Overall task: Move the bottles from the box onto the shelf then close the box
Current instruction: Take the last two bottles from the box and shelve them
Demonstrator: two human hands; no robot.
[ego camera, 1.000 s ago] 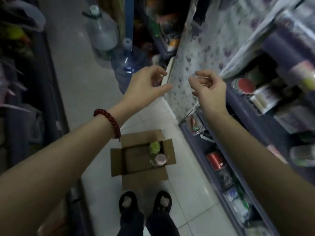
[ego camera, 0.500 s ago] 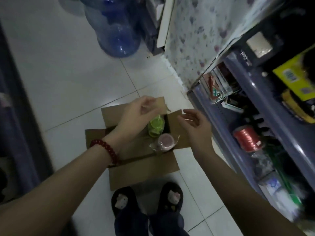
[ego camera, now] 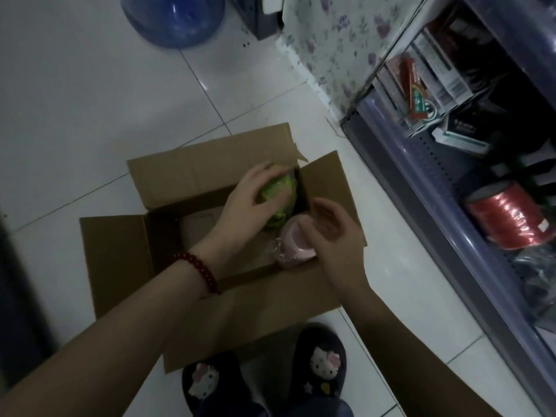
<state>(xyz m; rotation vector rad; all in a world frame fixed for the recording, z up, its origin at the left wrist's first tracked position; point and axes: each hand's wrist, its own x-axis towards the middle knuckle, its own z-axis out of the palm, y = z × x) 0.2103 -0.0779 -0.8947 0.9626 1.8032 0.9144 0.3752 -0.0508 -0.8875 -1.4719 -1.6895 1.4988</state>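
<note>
Two bottles remain in the cardboard box [ego camera: 192,176], which sits open on the tiled floor [ego camera: 90,100] at frame centre, all four flaps spread.

Left to right:
- Left hand [ego camera: 249,200], red bead bracelet [ego camera: 198,270] at the wrist, has come down from shelf height a second ago and now lies over the green bottle [ego camera: 278,203] in the box's far right corner. Grip: fingers and thumb curled round the top of the bottle, which is plastic-wrapped and not yet lifted.
- Right hand [ego camera: 334,236] has dropped with it and is at the pink bottle [ego camera: 293,246], just beside the green one and nearer the lower edge of the frame. Grip: fingers half curled, thumb near the cap; whether it has closed on the bottle I cannot tell.
- Shelf [ego camera: 427,188] runs down the right side of the frame, its lower tiers already crowded with cartons and a red spool [ego camera: 511,218].

Change: half a second ago both hands hovered above the box; now they are inside it. Judgement: a pick is starting, one bottle per hand. If both come out, the box is left empty and only placing and folding the flaps remain.

Also noted: blue water jug [ego camera: 174,19] at upper left, slippers [ego camera: 264,377] at bottom centre.
</note>
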